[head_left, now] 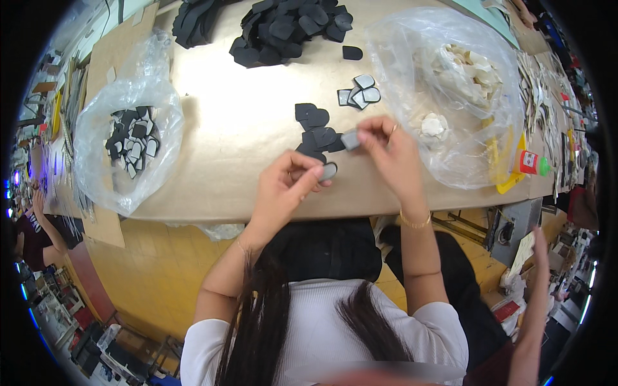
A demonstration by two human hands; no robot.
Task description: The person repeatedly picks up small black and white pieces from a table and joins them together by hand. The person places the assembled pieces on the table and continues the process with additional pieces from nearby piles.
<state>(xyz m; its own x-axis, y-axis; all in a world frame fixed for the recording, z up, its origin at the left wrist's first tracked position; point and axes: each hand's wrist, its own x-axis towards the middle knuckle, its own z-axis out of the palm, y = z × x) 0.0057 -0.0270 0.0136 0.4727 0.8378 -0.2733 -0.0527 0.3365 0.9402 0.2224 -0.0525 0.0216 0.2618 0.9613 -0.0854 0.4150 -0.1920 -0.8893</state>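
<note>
My left hand [283, 183] pinches a small rounded black-edged piece with a grey face [329, 172] between thumb and fingers. In my right hand [391, 154] the fingertips grip a small flat grey piece [350, 139], slightly blurred. Between and beyond the two hands lies a loose cluster of round-ended black pieces [320, 137], some overlapping. A little farther off is a small group of grey-faced pieces with black edges [362, 95]. One lone black piece [352, 53] rests behind that group.
Black pieces form a large heap [283, 29] at the table's far side. At left, an open clear plastic bag [96, 128] holds many black and grey pieces. Another clear bag [399, 51] at right contains crumpled pale paper [470, 67]; a red-and-white bottle [529, 162] stands beside it.
</note>
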